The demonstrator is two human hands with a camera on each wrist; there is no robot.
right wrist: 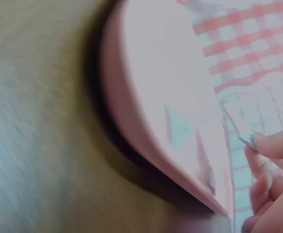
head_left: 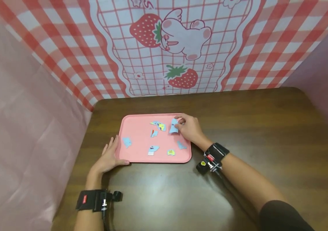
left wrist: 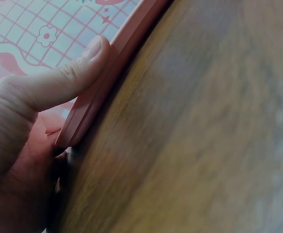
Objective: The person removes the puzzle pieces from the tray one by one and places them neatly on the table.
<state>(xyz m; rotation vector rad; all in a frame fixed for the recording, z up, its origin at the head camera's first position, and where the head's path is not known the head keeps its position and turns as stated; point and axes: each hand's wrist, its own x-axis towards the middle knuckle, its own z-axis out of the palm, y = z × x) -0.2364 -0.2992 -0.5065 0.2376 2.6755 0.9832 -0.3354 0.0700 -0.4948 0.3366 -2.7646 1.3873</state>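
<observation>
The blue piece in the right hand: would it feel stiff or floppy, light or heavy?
The piece is probably fairly stiff, jutting from the right hand without visible droop. It is likely light, being thin and held by a pinch at one side. Being flat, it would probably slide rather than roll across the tray.

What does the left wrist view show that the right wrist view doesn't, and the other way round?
Only the left wrist view: the left hand, thumb against the pink tray's rim, and a flower print.

Only the right wrist view: the right hand pinching a thin puzzle piece, plus a blurred light-blue piece lying on the tray.

Both: the tray, the wooden table and the grid-printed cloth.
</observation>
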